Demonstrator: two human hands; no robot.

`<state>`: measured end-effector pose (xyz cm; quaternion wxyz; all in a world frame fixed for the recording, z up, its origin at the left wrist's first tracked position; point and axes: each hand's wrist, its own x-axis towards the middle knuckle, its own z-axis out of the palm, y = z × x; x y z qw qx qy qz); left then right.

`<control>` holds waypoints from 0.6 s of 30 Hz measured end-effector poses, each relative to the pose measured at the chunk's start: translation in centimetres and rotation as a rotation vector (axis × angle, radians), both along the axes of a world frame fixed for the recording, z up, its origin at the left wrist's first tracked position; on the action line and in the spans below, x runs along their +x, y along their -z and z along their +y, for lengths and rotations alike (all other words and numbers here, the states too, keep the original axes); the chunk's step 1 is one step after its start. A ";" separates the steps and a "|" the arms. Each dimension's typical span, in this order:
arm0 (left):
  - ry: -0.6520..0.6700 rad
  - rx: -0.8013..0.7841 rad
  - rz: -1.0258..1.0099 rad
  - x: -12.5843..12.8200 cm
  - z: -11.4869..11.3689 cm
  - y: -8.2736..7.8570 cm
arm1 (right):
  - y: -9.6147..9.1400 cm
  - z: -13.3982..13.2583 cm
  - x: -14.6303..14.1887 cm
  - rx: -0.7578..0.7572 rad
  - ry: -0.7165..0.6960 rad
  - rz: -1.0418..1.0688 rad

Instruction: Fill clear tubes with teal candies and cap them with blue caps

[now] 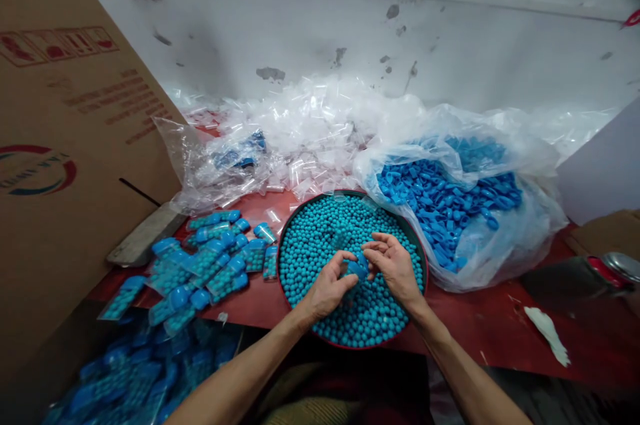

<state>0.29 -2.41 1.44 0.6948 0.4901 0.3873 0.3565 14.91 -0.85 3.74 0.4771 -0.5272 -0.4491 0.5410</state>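
My left hand [327, 286] is closed around a small blue plastic cap [357, 268], held just over a round tray [281, 278] full of turquoise beads [320, 238]. My right hand [395, 268] meets it from the other side, thumb and fingertips pinched at the same blue piece. Whether a clear tube is attached to the cap is hidden by the fingers. Left of the tray lie several filled clear tubes [210, 255] with blue caps and beads inside. On the right, an open plastic bag [530, 212] holds many loose blue caps [435, 202].
Empty clear tubes [320, 138] are heaped along the white wall [310, 32]. A cardboard box [75, 112] stands at left, and more filled tubes [135, 372] lie below the red table's edge [260, 315]. A dark cylindrical container [570, 278] lies at far right.
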 end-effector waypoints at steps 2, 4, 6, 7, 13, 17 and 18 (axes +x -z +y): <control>-0.029 -0.019 -0.016 0.1 -0.1 0.1 | -0.1 0.4 0.2 0.023 -0.094 -0.100; -0.046 -0.032 -0.023 0.1 -0.2 0.2 | 0.0 0.5 0.5 0.070 -0.208 -0.216; -0.055 -0.032 -0.042 0.1 -0.1 0.0 | 0.2 0.0 0.7 0.164 -0.308 -0.336; -0.057 -0.030 -0.051 0.1 -0.1 -0.2 | 0.3 -0.4 0.7 0.220 -0.342 -0.412; -0.114 0.093 -0.031 0.2 0.0 -1.1 | 1.6 -3.2 -0.1 0.499 -0.368 -0.872; -0.112 0.029 -0.122 0.5 -0.3 -1.1 | 1.5 -3.3 -0.7 0.490 -0.354 -0.883; -0.115 0.000 -0.145 0.6 -0.5 -1.1 | 1.4 -3.2 -0.9 0.498 -0.338 -0.855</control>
